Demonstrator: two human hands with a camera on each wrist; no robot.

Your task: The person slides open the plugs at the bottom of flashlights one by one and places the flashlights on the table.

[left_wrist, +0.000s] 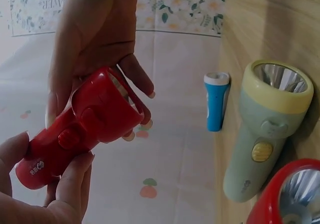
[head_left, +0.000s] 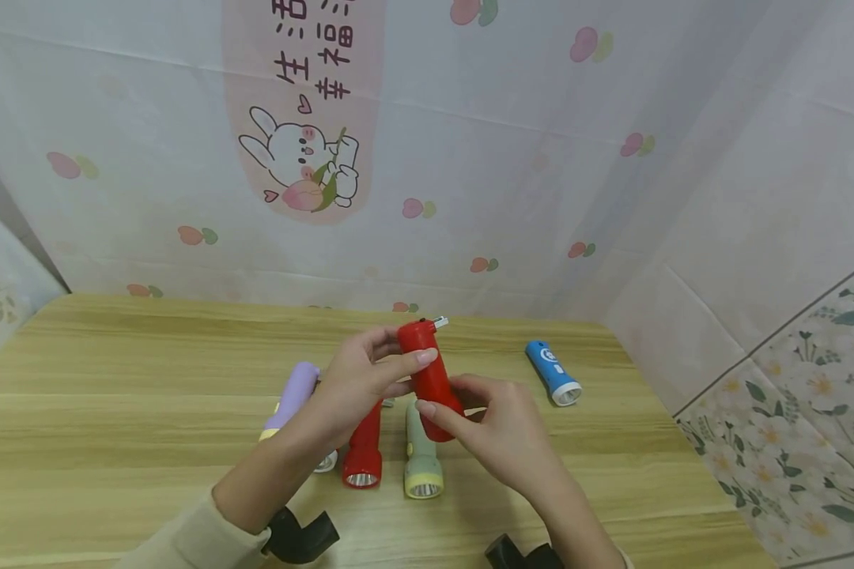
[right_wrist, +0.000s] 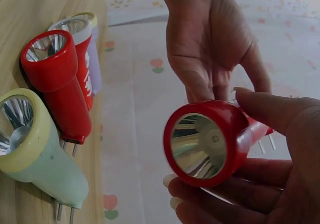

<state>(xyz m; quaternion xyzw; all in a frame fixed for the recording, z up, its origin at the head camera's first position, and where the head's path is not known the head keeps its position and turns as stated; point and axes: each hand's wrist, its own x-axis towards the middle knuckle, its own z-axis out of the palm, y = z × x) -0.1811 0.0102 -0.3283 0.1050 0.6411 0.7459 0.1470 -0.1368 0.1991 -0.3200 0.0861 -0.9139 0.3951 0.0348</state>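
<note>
Both hands hold a red flashlight (head_left: pixel 434 387) above the table, tilted, with metal plug prongs (right_wrist: pixel 267 143) sticking out at its tail. My left hand (head_left: pixel 356 383) grips the tail half, thumb across the body. Around the head end curl the thumb and fingers of my right hand (head_left: pixel 508 431). A red switch (left_wrist: pixel 69 138) shows on its side in the left wrist view, and the reflector (right_wrist: pixel 200 146) faces the right wrist camera. Below the hands lie another red flashlight (head_left: pixel 363 458) and a pale green one (head_left: pixel 421 454) with a yellow head.
A purple flashlight (head_left: pixel 295 391) lies left, partly behind the left arm. Beside it is a red flashlight with a white rim (right_wrist: pixel 82 32), mostly hidden in the head view. A blue flashlight (head_left: pixel 551 371) lies at the right. Behind the wooden table (head_left: pixel 149 379) hangs a printed curtain (head_left: pixel 498 182).
</note>
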